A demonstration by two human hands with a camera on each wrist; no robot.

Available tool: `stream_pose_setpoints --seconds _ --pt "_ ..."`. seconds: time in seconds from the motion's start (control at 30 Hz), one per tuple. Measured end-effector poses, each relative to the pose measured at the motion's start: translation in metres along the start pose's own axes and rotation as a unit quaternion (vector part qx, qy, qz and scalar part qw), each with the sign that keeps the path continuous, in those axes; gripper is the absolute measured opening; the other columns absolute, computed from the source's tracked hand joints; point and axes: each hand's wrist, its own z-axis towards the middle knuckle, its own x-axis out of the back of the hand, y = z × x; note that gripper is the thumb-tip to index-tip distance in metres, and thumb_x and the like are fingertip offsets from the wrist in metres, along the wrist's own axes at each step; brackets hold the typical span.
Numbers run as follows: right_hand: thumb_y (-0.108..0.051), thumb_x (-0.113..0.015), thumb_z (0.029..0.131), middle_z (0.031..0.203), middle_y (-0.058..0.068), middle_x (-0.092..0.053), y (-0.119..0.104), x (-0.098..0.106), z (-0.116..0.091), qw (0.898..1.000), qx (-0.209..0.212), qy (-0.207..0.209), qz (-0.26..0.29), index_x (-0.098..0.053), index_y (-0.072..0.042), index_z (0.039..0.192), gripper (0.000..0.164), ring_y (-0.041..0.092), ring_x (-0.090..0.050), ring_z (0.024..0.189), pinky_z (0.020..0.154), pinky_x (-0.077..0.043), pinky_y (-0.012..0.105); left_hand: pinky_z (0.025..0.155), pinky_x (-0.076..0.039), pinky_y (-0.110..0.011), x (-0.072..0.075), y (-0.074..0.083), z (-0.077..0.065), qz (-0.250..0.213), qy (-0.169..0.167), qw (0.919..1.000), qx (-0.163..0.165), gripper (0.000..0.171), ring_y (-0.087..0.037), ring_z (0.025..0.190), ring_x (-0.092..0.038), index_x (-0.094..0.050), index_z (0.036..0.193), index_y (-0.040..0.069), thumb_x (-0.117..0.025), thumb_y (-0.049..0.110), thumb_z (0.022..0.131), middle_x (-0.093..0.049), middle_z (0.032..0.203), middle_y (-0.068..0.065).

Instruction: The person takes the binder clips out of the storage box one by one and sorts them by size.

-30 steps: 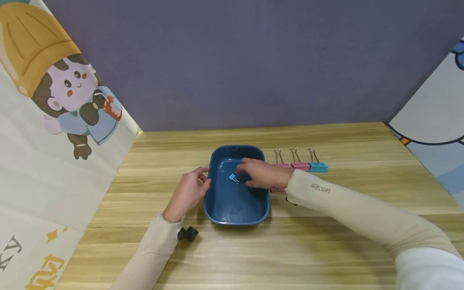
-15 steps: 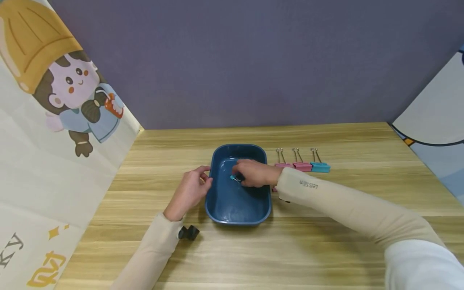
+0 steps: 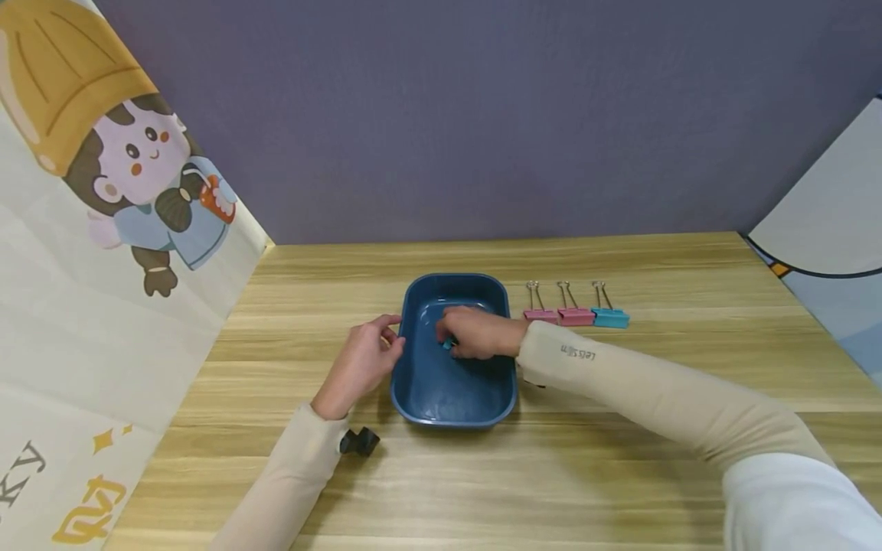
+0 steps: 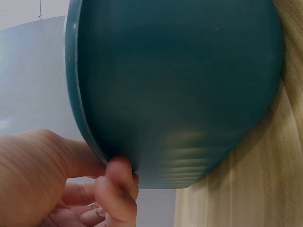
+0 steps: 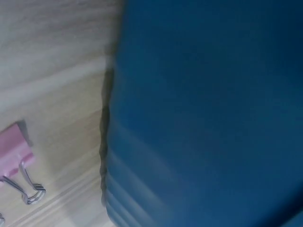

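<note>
A dark blue plastic basin (image 3: 455,402) stands on the wooden table. My left hand (image 3: 361,356) pinches its left rim; in the left wrist view the thumb goes over the rim and the fingers (image 4: 118,189) press the outer wall. Inside the basin my right hand (image 3: 482,334) reaches down, fingers curled round a small blue binder clip (image 3: 449,343). Only a bit of that clip shows past the fingers. The right wrist view is filled mostly by the basin's outer wall (image 5: 189,118); the hand itself is not seen there.
Right of the basin lie larger binder clips in a row: a pink clip (image 3: 540,315), another pink clip (image 3: 576,316) and a blue clip (image 3: 610,317). A pink clip (image 5: 15,151) also shows beside the basin in the right wrist view. A purple-grey wall (image 3: 482,122) stands behind.
My right hand has moved slightly left and down onto the small blue binder clip, and its fingers have closed round it. The left hand stays at the rim.
</note>
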Motion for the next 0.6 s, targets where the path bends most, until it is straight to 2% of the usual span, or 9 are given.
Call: stream_pose_setpoints --seconds 0.3,0.6 --pt "-0.006 -0.074 0.078 0.087 0.000 -0.053 0.0006 -0.0056 0.0011 1.000 0.010 0.016 -0.005 -0.067 -0.011 0.091 0.015 0.016 -0.054 0.082 0.076 -0.046 0.030 0.050 -0.046 -0.026 -0.0002 -0.0003 -0.0001 0.006 0.002 1.0000 -0.007 0.035 -0.011 0.058 -0.055 -0.059 0.121 -0.003 -0.063 0.006 0.088 -0.060 0.081 -0.006" --pt "0.006 -0.069 0.074 0.088 0.001 -0.055 -0.0008 -0.0049 -0.0010 1.000 0.019 0.021 0.002 -0.068 -0.010 0.091 0.024 0.016 -0.055 0.084 0.078 -0.047 0.030 0.049 -0.046 -0.026 0.0002 -0.0001 -0.0002 0.008 0.004 0.9999 -0.009 0.035 -0.011 0.058 -0.055 -0.059 0.121 -0.003 -0.063 0.006 0.088 -0.061 0.081 -0.006"
